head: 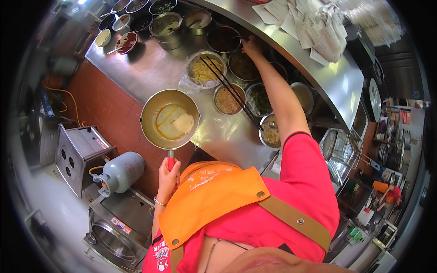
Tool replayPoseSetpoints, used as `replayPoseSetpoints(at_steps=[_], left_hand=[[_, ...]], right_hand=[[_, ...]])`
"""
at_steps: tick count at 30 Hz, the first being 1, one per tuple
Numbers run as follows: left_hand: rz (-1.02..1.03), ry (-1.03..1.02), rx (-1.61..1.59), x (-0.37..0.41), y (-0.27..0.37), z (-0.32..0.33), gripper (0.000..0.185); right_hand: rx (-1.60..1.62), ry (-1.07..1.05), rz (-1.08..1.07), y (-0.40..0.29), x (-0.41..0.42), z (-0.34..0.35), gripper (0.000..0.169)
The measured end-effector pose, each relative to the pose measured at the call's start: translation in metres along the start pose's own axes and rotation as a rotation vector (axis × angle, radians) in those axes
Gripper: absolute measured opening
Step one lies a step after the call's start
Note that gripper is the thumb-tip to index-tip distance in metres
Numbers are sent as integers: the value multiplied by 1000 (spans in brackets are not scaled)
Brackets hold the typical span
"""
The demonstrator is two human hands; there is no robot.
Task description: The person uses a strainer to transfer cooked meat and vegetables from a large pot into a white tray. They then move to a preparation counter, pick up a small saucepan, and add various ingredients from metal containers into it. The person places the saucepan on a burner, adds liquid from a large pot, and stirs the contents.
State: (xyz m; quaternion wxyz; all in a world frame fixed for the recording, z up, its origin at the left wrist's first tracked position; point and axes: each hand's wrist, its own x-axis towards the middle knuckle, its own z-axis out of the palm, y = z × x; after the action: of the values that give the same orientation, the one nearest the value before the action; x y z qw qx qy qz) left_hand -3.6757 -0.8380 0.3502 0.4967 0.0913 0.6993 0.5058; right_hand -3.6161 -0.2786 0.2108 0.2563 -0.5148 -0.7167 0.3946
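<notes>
My left hand (168, 177) grips the red handle of a saucepan (169, 119), held at the counter's near edge. Inside the pan lie a heap of pale granules (184, 123) and a streak of reddish-brown sauce (160, 117). Stretched far across the counter, my right hand (252, 46) is at the rim of a round container of dark contents (222, 40). Its fingers close on a thin utensil handle (236, 37) that leads into that container; shadow hides part of the grip. Below my right forearm is a container of dark brown food (243, 66).
Long dark chopsticks (229, 89) lie across a plastic-lined bowl of yellow strips (206, 70) and a bowl of minced food (229, 99). A raised steel shelf (273, 37) overhangs the right side. A gas cylinder (124, 170) stands at left. Another person (391, 194) is far right.
</notes>
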Motion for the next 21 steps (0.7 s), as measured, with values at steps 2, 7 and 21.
replayPoseSetpoints(at_steps=[2, 7, 21], left_hand=[[-4, -2, -21, 0, 0, 3, 13], [-28, 25, -43, 7, -2, 6, 13], [-42, -64, -21, 49, 22, 4, 12]], right_hand=[[-17, 1, 180, -13, 21, 13, 41], [74, -82, 267, -13, 67, 29, 28], [-296, -81, -497, -18, 42, 35, 24]])
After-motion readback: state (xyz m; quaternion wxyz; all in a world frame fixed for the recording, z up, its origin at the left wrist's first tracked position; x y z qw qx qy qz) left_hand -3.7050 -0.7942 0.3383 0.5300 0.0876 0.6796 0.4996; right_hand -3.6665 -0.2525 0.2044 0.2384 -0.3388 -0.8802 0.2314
